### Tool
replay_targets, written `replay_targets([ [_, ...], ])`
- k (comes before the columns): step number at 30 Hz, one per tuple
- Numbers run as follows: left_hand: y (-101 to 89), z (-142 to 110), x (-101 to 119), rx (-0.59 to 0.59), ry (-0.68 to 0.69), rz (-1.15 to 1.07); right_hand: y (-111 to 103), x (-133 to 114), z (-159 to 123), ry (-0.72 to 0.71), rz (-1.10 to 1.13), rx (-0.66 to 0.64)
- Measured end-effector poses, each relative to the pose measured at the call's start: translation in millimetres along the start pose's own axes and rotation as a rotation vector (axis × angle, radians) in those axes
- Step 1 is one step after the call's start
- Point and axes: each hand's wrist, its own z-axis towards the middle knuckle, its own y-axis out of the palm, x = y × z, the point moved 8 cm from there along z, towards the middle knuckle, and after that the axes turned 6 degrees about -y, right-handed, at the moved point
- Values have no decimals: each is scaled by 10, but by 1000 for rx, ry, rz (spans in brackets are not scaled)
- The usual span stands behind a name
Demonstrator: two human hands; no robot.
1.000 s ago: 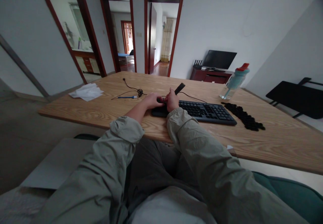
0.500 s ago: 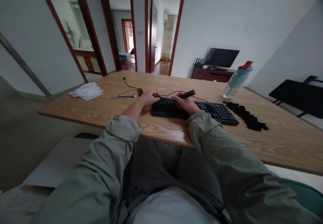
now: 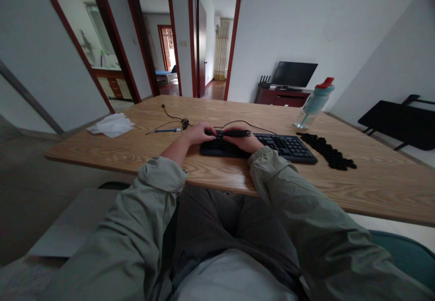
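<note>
A black keyboard (image 3: pixel 282 147) lies on the wooden table (image 3: pixel 217 174) in front of me. My left hand (image 3: pixel 200 133) rests at the keyboard's left end, fingers curled against one end of a long black bar (image 3: pixel 234 133), likely a wide key. My right hand (image 3: pixel 243 142) lies over the keyboard's left half and grips the same bar, which lies level across the top row. A heap of loose black keycaps (image 3: pixel 326 151) sits to the right of the keyboard.
A water bottle with a red lid (image 3: pixel 314 102) stands at the back right. A white cloth (image 3: pixel 110 125), a blue pen (image 3: pixel 166 130) and a coiled black cable (image 3: pixel 181 121) lie at the left. A black chair (image 3: pixel 397 122) stands beyond the table's right side.
The black bar was tilted upward in my right hand over the keyboard's left end; it now lies level, held between both hands. My right hand moved rightward.
</note>
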Motion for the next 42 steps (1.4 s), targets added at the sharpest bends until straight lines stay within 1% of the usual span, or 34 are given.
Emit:
replay_targets([
  [6, 31, -11, 133, -8, 88, -32, -27, -73, 3, -57, -43, 37],
  [16, 34, -4, 186, 21, 110, -19, -74, -102, 22, -77, -69, 100],
  [20, 52, 3, 163, 3, 95, 5, -69, -99, 14, -80, -74, 99],
  [25, 73, -7, 166, -45, 53, 64, -20, -96, 4, -43, -105, 54],
  [29, 95, 5, 131, -74, 9, 78, 28, -177, -15, -9, -120, 9],
  [32, 123, 13, 115, -98, 18, 64, 70, -281, -64, -1, -218, -33],
  [34, 121, 13, 109, -96, 15, 72, 90, -334, -116, 7, -293, -39],
  [39, 73, 2, 40, -80, -84, 37, 196, -429, -247, -3, -454, -55],
  [42, 37, 7, 0, -58, -110, -13, 267, -494, -271, 15, -551, -81],
])
